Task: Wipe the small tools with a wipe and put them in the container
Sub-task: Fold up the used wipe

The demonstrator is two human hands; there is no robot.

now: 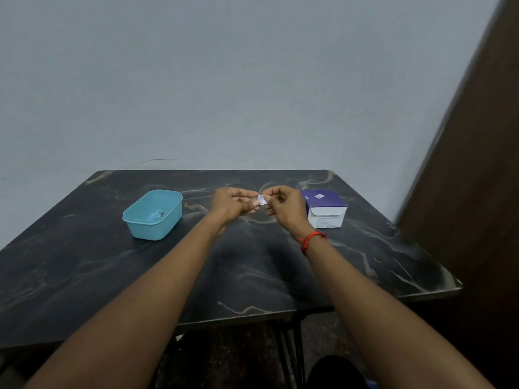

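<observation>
A small white-and-blue wipe packet (261, 198) is pinched between both hands above the middle of the table. My left hand (233, 204) grips its left edge and my right hand (283, 206) grips its right edge with thumb and forefinger. A light blue plastic container (140, 223) stands open on the table to the left. Something small and pale, partly metallic, lies inside it (158, 214); I cannot tell what it is. No other small tool shows on the table.
A purple-and-white cardboard box (325, 209) stands just right of my right hand. The dark marbled table (252, 265) ends against a grey wall at the back. A brown door or panel (477, 192) rises on the right. A red thread circles my right wrist.
</observation>
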